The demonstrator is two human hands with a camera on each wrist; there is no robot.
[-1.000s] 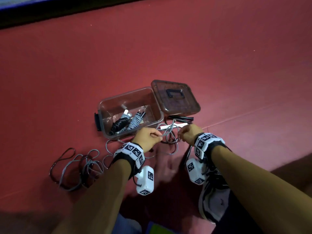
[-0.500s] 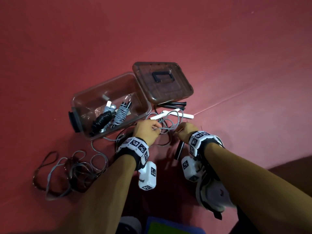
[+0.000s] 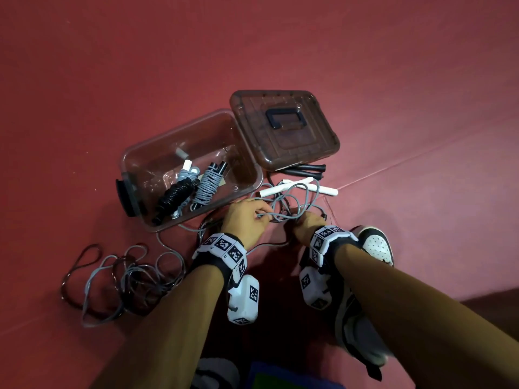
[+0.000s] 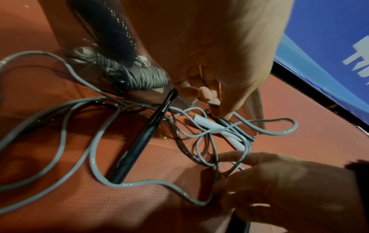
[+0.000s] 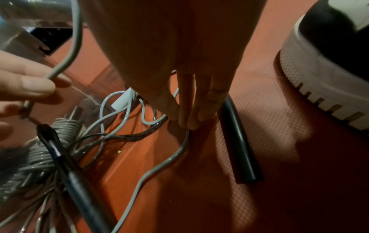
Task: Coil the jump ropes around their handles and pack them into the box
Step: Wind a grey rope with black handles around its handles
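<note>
A clear plastic box stands open on the red floor, with its brown lid lying beside it. Inside lie a coiled black rope and a coiled grey rope. In front of the box, my left hand pinches a loose grey rope between thumb and fingers. My right hand pinches the same grey rope lower down, near the floor. Its two white handles lie just beyond my hands. A thin dark rope is tangled with it.
A loose black handle lies by my right fingers, another black handle near the box corner, and a black pair under the lid's edge. A tangle of ropes lies at the left. My shoe is at the right.
Both hands keep hold of the grey rope in front of the box and have sunk slightly toward the floor. The head view has swung downward.
</note>
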